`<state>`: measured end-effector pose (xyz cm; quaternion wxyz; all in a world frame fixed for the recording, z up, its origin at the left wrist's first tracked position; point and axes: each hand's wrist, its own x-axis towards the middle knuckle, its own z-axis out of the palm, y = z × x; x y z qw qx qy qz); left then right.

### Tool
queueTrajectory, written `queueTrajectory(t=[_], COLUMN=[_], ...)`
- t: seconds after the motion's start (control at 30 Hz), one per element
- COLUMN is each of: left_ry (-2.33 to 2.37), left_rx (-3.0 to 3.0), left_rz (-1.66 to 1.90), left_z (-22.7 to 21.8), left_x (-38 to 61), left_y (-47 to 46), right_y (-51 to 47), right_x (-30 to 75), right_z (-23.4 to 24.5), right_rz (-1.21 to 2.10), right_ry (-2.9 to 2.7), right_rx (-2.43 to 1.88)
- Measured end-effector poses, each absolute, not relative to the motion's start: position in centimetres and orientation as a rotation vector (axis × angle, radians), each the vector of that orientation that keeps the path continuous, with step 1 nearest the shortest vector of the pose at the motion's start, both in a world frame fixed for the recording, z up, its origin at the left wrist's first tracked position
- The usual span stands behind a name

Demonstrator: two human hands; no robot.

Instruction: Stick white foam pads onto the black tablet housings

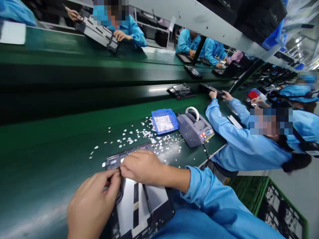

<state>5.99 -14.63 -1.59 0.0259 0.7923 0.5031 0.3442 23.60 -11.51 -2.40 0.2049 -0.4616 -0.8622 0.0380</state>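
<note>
Two bare hands are working on a flat black panel [139, 202] lying on a green bench [50, 149]. The left hand [93, 205] and right hand [142, 166] are meeting at its near edge, fingertips pinched closed on something too small to identify. Just beyond, white scraps [139, 136] are lying scattered beside a blue tray [155, 116] and a grey tape dispenser [194, 127].

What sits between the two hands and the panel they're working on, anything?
Nothing visible. The left hand and right hand already rest on the dark panel, fingertips meeting near its upper left edge. White scraps and the blue tray lie beyond it.
</note>
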Motion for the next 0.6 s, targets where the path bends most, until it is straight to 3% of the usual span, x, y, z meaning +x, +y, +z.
queueTrajectory(t=[0.2, 0.4, 0.6], left_ry=[1.57, 1.483, 1.433], left_rx=[1.976, 1.353, 1.218], left_rz=[0.983, 0.963, 1.038], left_z=[-1.1, -1.6, -2.1], left_x=[6.5, 5.6, 5.6], left_y=[-15.3, -14.7, -14.8], right_y=[-11.9, -7.8, -12.1], right_x=[26.9, 38.5, 31.5], right_z=[-0.7, 2.2, 1.6], right_rz=[-0.027, -0.152, 0.237], right_ry=[-2.208, -1.81, -2.209], right_rx=[-1.273, -2.149, -1.434])
